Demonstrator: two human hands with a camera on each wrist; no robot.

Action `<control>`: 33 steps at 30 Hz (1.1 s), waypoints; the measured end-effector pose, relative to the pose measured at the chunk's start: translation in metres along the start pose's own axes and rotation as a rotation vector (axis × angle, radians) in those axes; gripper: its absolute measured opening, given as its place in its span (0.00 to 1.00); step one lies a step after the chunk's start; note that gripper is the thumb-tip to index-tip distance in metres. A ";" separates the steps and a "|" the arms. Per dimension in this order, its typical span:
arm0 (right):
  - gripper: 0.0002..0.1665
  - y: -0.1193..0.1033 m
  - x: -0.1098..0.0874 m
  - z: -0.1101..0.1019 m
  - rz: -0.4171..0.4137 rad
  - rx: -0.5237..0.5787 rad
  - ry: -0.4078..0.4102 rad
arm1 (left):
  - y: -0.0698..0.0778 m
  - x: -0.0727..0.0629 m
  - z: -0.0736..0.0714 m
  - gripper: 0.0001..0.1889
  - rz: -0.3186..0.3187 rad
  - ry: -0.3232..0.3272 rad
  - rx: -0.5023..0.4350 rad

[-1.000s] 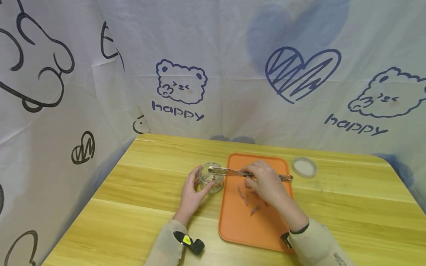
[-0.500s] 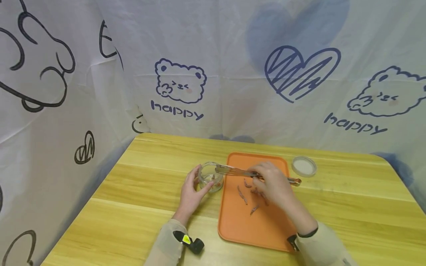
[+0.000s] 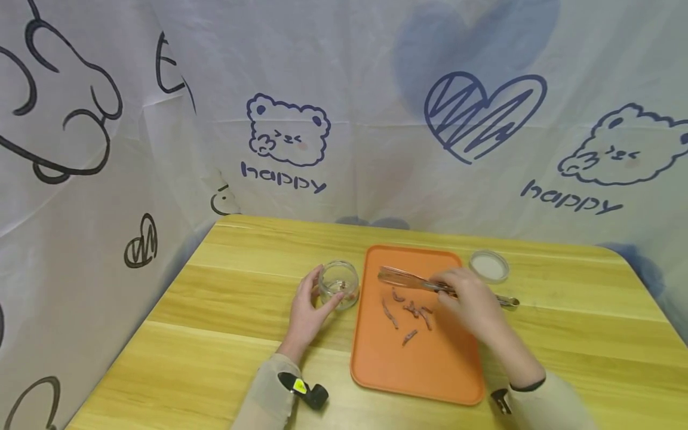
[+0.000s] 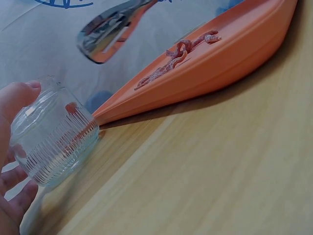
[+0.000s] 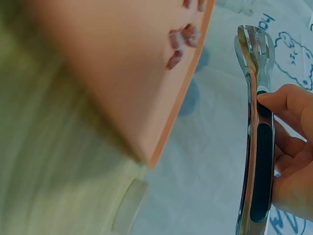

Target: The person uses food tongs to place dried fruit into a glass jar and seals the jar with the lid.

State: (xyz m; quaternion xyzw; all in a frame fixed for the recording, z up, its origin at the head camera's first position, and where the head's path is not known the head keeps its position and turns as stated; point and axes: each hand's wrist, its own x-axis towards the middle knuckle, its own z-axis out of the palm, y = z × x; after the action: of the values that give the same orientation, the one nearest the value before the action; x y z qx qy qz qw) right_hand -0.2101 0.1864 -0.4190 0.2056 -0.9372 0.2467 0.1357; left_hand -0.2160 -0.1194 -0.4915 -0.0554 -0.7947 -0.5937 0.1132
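orange tray [image 3: 419, 373] holds small strips [image 3: 411, 309]; the right hand [image 3: 474, 300] grips tongs [image 5: 262, 166] above, the left hand [image 3: 307, 309] holds a jar [image 4: 56, 134] beside it. picking seems the step; tongs should dip down.

Tongs [image 5: 263, 152] in all three views

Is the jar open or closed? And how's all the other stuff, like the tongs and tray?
Glass jar: open, upright, reddish bits inside
Round lid: off, lying on the table
Tongs: raised, nothing visible in the tips
Orange tray: flat on the table
Reddish strips: scattered on the tray
Left hand: holding the jar
Right hand: gripping the tongs
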 end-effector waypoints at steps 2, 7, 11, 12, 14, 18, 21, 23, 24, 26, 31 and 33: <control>0.12 0.005 -0.004 -0.002 0.011 -0.008 -0.008 | 0.000 0.000 0.000 0.38 -0.004 -0.001 0.011; 0.13 0.017 -0.015 -0.008 0.049 -0.029 -0.029 | -0.012 0.003 0.001 0.39 -0.010 0.002 0.033; 0.14 0.026 -0.023 -0.014 0.063 -0.046 -0.037 | -0.012 0.003 0.001 0.39 -0.002 0.002 0.027; 0.13 0.028 -0.025 -0.016 0.062 -0.047 -0.037 | -0.012 0.003 0.001 0.39 0.002 0.003 0.025; 0.12 0.032 -0.029 -0.018 0.059 -0.051 -0.029 | -0.012 0.003 0.001 0.39 0.005 0.002 0.023; 0.11 0.039 -0.036 -0.021 0.062 -0.062 -0.012 | -0.012 0.003 0.001 0.39 -0.004 0.007 0.030; 0.10 0.041 -0.041 -0.024 0.075 -0.070 -0.010 | -0.012 0.003 0.001 0.39 -0.009 0.006 0.031; 0.11 0.042 -0.045 -0.026 0.080 -0.068 -0.017 | -0.012 0.003 0.002 0.39 -0.005 0.004 0.028; 0.11 0.043 -0.046 -0.027 0.078 -0.068 -0.019 | -0.013 0.003 0.002 0.39 -0.008 0.004 0.026; 0.11 0.044 -0.049 -0.028 0.081 -0.067 -0.030 | -0.013 0.003 0.002 0.39 -0.011 0.002 0.022; 0.11 0.048 -0.053 -0.027 0.085 -0.079 -0.047 | -0.008 0.002 0.002 0.39 -0.016 0.000 0.016; 0.11 0.049 -0.054 -0.026 0.086 -0.085 -0.048 | 0.003 0.000 0.000 0.38 -0.010 -0.003 0.009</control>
State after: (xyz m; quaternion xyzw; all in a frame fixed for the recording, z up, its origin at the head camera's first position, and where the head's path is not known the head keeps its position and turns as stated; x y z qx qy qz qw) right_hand -0.1809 0.2565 -0.4362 0.1652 -0.9578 0.2072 0.1111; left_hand -0.2152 -0.1181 -0.4890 -0.0516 -0.7977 -0.5908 0.1092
